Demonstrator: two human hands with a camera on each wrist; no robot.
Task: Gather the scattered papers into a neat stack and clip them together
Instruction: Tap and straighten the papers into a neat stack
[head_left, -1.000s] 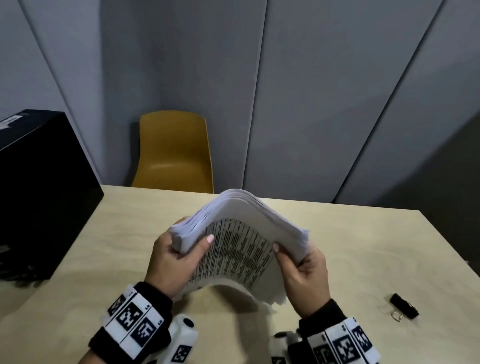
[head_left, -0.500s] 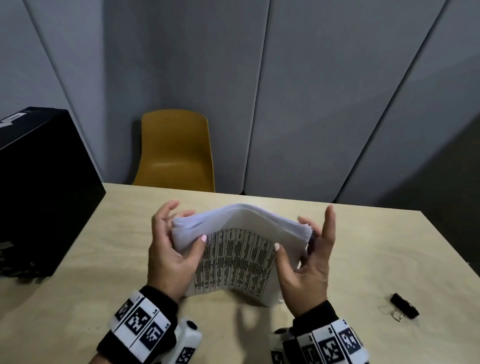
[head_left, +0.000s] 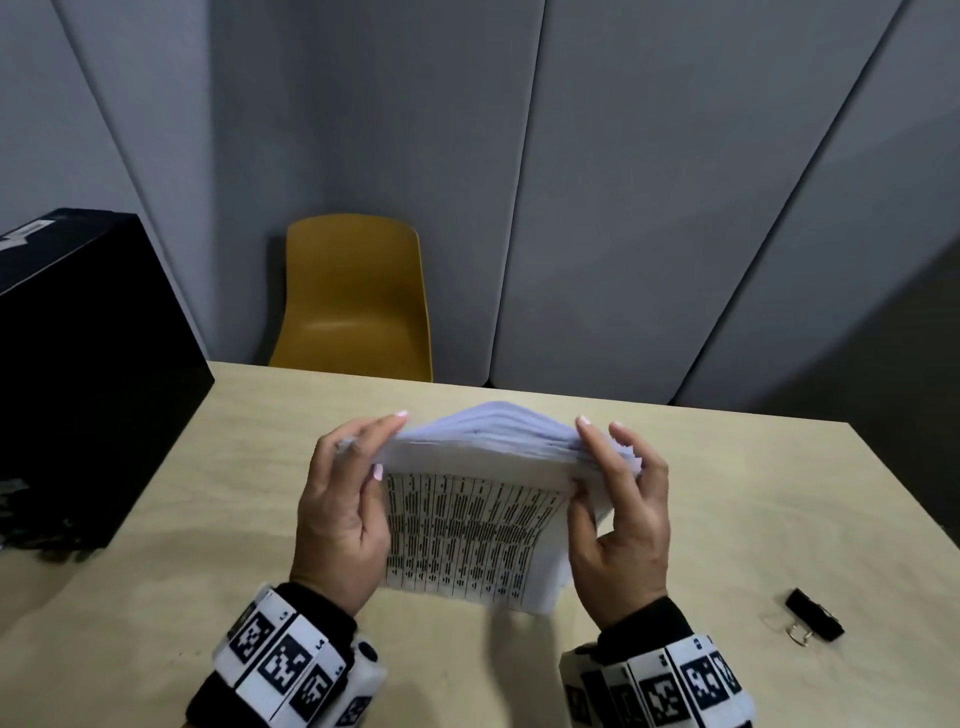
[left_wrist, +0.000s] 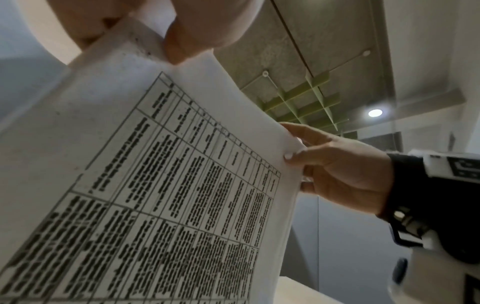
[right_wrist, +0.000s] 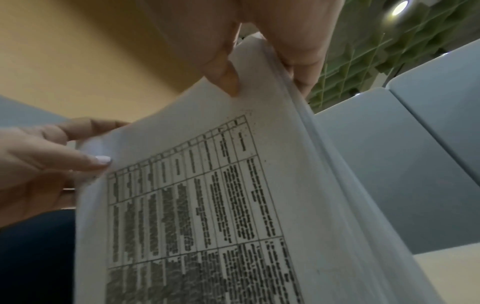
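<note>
A: Both hands are holding the paper stack (head_left: 475, 525) on edge over the table (head_left: 675, 493), lower centre of the head view. Left hand (head_left: 340, 509) is gripping the left side, thumb on the printed front sheet, fingers reaching behind. Right hand (head_left: 621, 519) is doing the same on the right side, thumb on the front, fingers half extended behind the sheets.

B: Edges?

A: Top edge is bowing upward and fanning, sheets not flush. Right side is showing staggered sheet edges past the right fingers. Bottom edge is sitting at or just above the tabletop, can't tell if touching. Left wrist view is showing the printed table on the front sheet (left_wrist: 182, 185) with the right thumb on its far corner.

B: Clip?

A: Black binder clip (head_left: 813, 621) is lying on the table at lower right, well apart from the stack, nothing touching it.

B: Room around?

A: Bare tabletop is running between the right hand and the clip, and beyond the stack toward the far edge. Black box (head_left: 78, 374) is taking up the left side, well apart from the left hand. Yellow chair (head_left: 358, 301) is standing behind the table's far edge, upper centre-left.
</note>
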